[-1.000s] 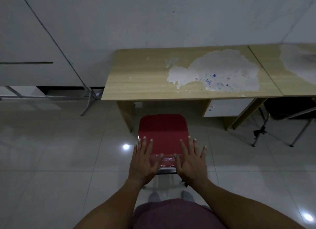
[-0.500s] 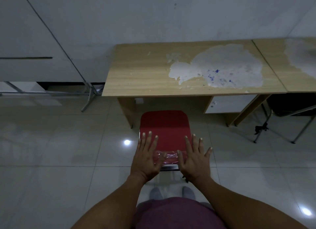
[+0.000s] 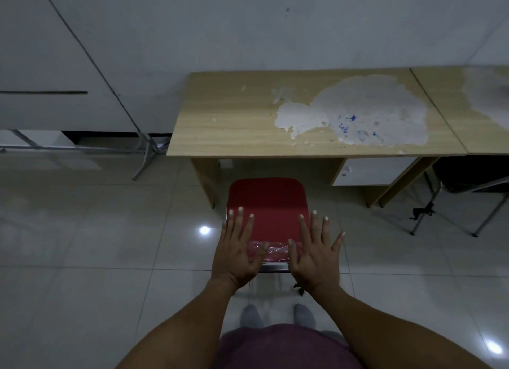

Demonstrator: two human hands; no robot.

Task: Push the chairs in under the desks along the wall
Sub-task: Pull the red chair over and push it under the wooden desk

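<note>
Where veneer peels, wooden desk (image 3: 234, 121) against grey wall (image 3: 248, 24).

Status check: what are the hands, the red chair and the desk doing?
Both hands, left and right, open, flat over red chair. Chair not yet under desk. Nothing blocking.

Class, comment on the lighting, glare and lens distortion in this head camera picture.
Head view: dim overall; bright glare spots on the glossy floor tiles; wide-angle lens bends the desk edges and wall lines; the red chair under both open hands stays fairly sharp.
</note>
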